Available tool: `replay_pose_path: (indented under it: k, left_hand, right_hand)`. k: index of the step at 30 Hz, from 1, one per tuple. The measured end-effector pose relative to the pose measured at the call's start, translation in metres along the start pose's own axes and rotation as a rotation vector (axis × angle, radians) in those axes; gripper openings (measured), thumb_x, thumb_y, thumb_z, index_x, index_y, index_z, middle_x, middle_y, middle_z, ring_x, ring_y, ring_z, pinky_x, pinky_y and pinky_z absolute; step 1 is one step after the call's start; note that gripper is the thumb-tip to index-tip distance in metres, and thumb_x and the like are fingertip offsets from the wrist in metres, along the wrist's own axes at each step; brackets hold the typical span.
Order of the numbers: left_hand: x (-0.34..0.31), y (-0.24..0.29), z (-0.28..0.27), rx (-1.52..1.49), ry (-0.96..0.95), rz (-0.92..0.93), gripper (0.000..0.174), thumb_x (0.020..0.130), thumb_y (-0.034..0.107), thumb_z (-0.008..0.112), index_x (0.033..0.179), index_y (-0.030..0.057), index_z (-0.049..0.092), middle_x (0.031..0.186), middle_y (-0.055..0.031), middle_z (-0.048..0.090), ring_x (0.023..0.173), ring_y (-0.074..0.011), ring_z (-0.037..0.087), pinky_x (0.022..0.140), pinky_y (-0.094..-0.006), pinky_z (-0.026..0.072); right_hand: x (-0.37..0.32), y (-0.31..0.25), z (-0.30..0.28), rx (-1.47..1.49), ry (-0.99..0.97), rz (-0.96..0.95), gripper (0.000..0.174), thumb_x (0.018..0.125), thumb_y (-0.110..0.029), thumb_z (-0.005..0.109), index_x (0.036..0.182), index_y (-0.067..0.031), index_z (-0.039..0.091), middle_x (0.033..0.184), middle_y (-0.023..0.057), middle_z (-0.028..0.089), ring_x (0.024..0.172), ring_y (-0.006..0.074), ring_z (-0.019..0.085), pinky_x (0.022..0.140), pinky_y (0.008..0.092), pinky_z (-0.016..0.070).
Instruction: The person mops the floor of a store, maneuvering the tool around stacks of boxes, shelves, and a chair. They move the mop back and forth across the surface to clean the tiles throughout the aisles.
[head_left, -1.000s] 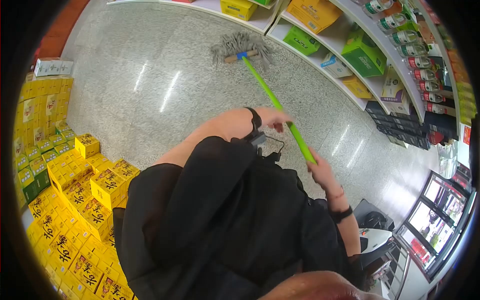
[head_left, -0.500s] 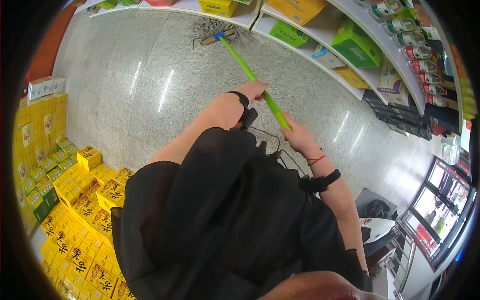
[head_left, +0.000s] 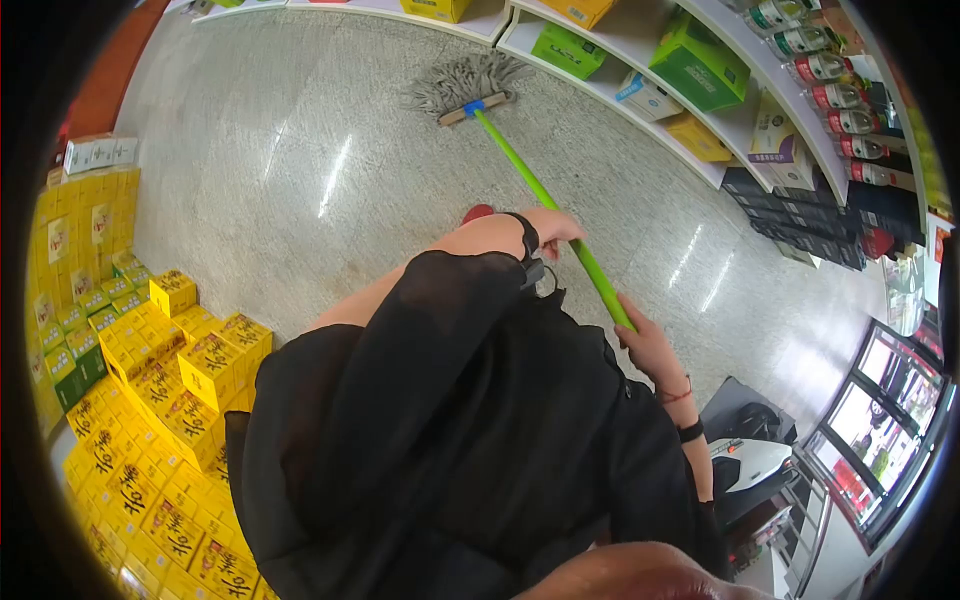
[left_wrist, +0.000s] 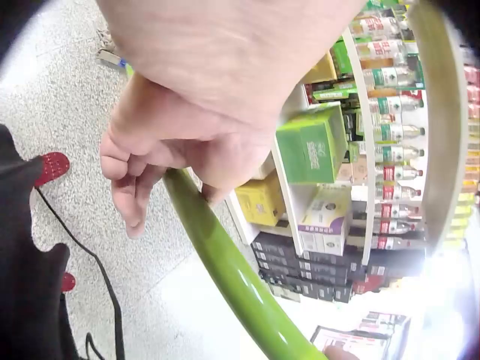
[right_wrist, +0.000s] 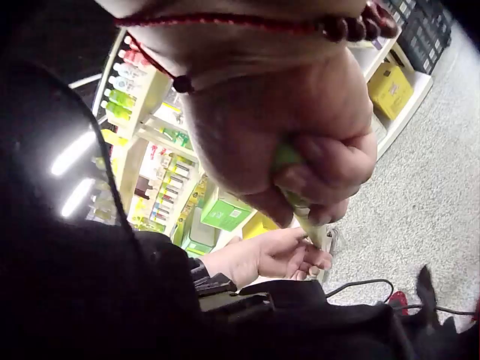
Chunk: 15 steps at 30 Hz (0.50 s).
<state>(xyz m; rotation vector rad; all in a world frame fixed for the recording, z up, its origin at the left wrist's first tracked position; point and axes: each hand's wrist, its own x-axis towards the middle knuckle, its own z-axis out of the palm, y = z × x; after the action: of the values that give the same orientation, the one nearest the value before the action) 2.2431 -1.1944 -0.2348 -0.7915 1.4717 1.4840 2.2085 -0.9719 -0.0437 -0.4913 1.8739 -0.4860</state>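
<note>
A mop with a green handle slants across the floor ahead of me in the head view. Its grey string head lies spread on the floor, joined by a blue clamp. Partway down the handle, my left hand holds it; the left wrist view shows thumb and fingers curled loosely about the green tube. Higher up, by the handle's near end, my right hand grips it. In the right wrist view the right hand's fingers wrap tightly round that end.
White shelves with boxes and bottles curve along the far right. Stacked yellow boxes stand at the left. Dark crates sit below the shelf end. Red shoe shows beside my left forearm. Speckled floor lies between.
The mop head went forward and left toward the shelf foot, then came back nearer me. Both hands moved along with the handle, forward-left and back, keeping their hold.
</note>
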Motion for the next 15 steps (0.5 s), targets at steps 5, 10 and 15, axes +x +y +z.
replay_pose_path:
  k: [5,10,15]
  left_hand:
    - [0.013,0.004,0.116,0.103,-0.19,-0.106,0.052,0.079,0.05,0.051,0.106,0.0058,0.052,0.072,-0.0164,0.06,0.055,-0.0179,0.057,0.048,-0.0327,0.0472]
    - [0.037,0.015,0.204,0.257,-0.423,-0.227,0.063,0.078,0.051,0.051,0.107,-0.0051,0.045,0.078,-0.0194,0.061,0.057,-0.0172,0.057,0.045,-0.0315,0.0457]
    - [0.039,0.031,0.24,0.341,-0.496,-0.213,0.065,0.079,0.051,0.05,0.102,-0.0092,0.044,0.081,-0.0177,0.063,0.054,-0.0159,0.055,0.041,-0.0281,0.0416]
  right_hand:
    - [-0.083,0.105,0.01,-0.102,0.031,0.03,0.056,0.081,-0.017,0.052,0.133,-0.0138,0.033,0.076,0.0087,0.058,0.067,0.0134,0.054,0.065,0.0288,0.0439]
    - [-0.163,0.193,0.029,-0.013,0.13,-0.004,0.055,0.081,-0.014,0.053,0.133,-0.0137,0.033,0.081,0.008,0.059,0.068,0.0142,0.055,0.067,0.0269,0.0432]
    - [-0.19,0.202,0.013,0.108,0.148,0.049,0.055,0.08,-0.013,0.054,0.132,-0.0129,0.035,0.099,0.0109,0.058,0.083,0.0152,0.055,0.077,0.0223,0.0402]
